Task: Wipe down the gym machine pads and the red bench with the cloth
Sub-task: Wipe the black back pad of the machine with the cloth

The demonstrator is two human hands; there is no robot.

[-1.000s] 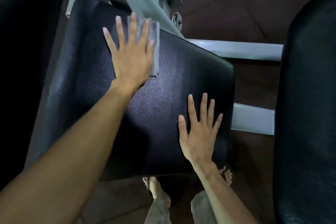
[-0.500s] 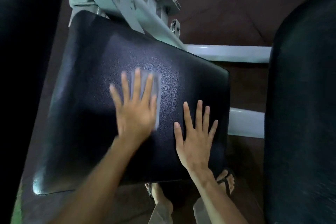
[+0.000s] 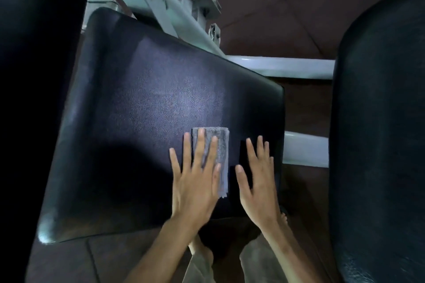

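Left hand (image 3: 195,181): flat, fingers straight and spread, pressing the cloth (image 3: 222,158) onto the pad (image 3: 142,126). Right hand (image 3: 258,181): flat, fingers straight, resting bare on the pad just beside the cloth, near the pad's right edge. Cloth: grey, folded into a narrow strip, lying on the near right part of the pad, partly under the left fingers. Pad: black, textured, tilted, mounted on a pale frame (image 3: 161,4). Second pad (image 3: 379,122): dark, at right, apart. Floor (image 3: 276,14): brown tiles.
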